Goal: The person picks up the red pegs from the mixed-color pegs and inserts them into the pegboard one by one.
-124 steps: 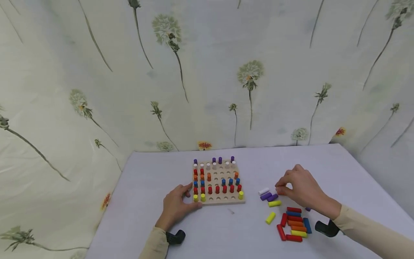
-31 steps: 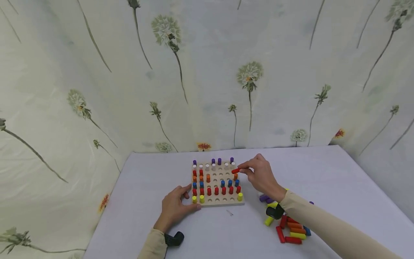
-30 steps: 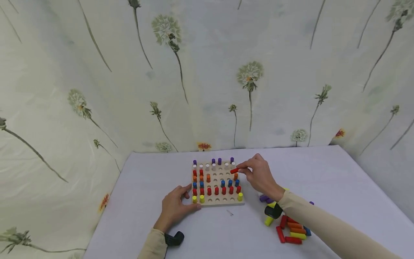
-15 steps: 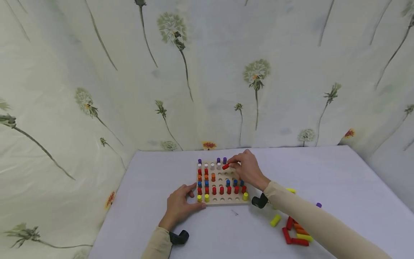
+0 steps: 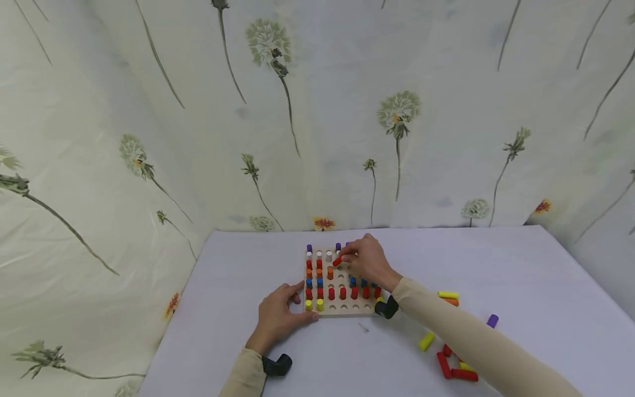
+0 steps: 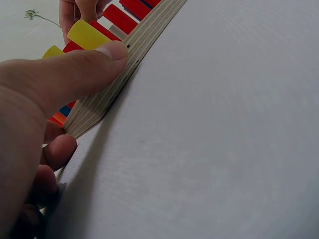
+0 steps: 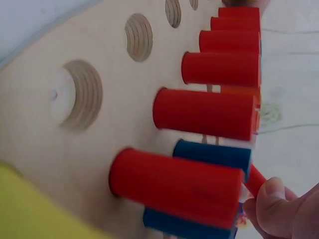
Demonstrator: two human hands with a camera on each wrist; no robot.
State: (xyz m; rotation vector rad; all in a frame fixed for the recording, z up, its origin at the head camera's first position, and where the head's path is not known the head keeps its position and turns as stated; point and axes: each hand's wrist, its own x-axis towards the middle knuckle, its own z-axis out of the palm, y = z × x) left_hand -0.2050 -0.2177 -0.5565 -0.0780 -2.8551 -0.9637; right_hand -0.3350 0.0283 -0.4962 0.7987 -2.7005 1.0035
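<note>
A wooden pegboard (image 5: pixel 349 315) with rows of coloured pegs lies on the table. My left hand (image 5: pixel 279 314) grips its near left corner; in the left wrist view the thumb (image 6: pixel 107 55) presses the near edge and the fingers bend at the left side. Over the board my right hand (image 5: pixel 368 260) pinches a tilted red peg (image 5: pixel 337 261) between thumb and fingertips. That peg's lower end is close over the row of two red pegs, just right of them and behind an orange peg (image 5: pixel 330 273). The hand and forearm hide the board's right part.
Loose pegs lie right of the board: a yellow peg (image 5: pixel 426 341), a purple peg (image 5: pixel 493 321), an orange peg (image 5: pixel 452 302) and several red ones, partly hidden by the right sleeve (image 5: pixel 461 336). A patterned cloth (image 5: pixel 337 138) hangs behind the table (image 5: pixel 238 264).
From the loose pegs, my right hand has brought a red peg to the board, then moved it leftward across the board. The left hand keeps its hold; the view has shifted slightly.
</note>
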